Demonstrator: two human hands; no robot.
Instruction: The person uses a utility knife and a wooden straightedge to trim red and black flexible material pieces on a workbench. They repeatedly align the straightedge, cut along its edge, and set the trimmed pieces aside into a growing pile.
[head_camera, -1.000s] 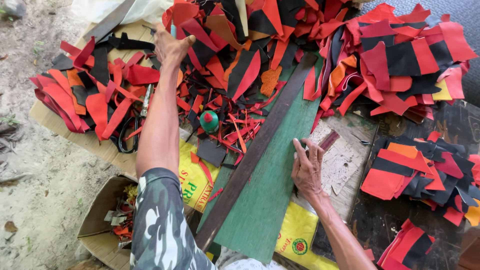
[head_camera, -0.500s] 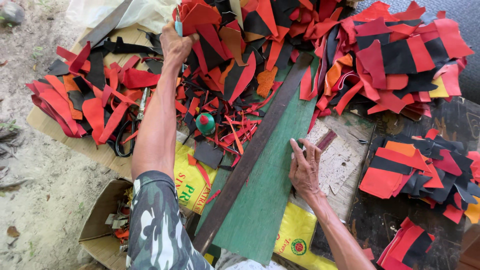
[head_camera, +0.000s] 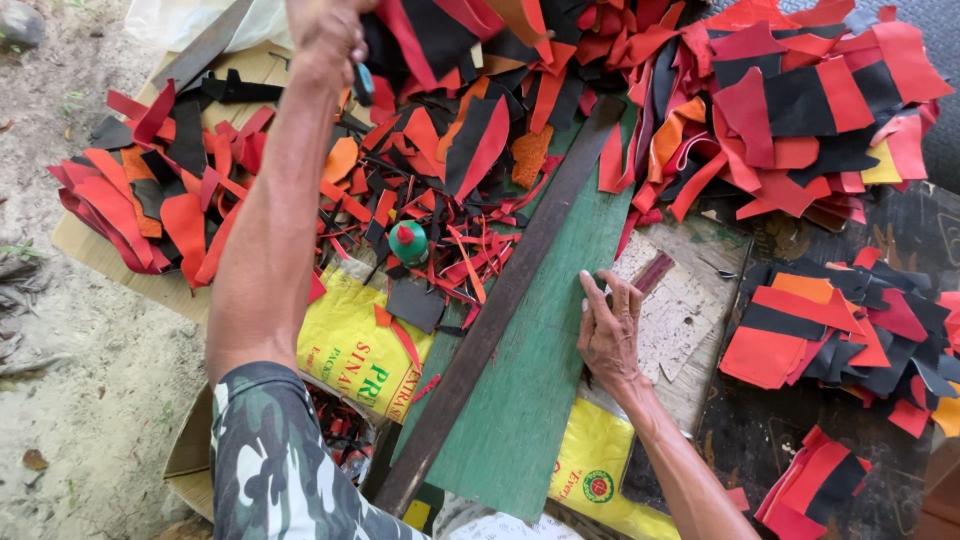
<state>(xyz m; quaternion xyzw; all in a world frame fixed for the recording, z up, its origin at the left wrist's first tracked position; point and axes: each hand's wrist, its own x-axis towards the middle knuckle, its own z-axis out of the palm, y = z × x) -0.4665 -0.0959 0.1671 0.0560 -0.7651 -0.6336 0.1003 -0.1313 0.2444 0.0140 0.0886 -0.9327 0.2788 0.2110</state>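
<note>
The left hand (head_camera: 325, 35) is cut off by the top edge, so its fingers and grip cannot be told; only a bit of teal handle (head_camera: 362, 82) shows under it. The scrap heap (head_camera: 700, 90) runs off the top and right edges. The green board (head_camera: 540, 370) hides most of the yellow sack (head_camera: 355, 350). The box (head_camera: 190, 450) is partly behind the sleeve (head_camera: 270, 460).

A board (head_camera: 545, 370) lies at centre with a long strip (head_camera: 500, 300) running diagonally along its left edge. The right hand (head_camera: 608, 335) rests on the board's right edge. A scrap heap (head_camera: 560, 110) lies behind the board; the left hand (head_camera: 325, 35) reaches into it. A small bottle (head_camera: 408, 242) sits left of the strip, a printed sack (head_camera: 355, 345) in front of it. A stack of pieces (head_camera: 840, 335) lies at right.
</note>
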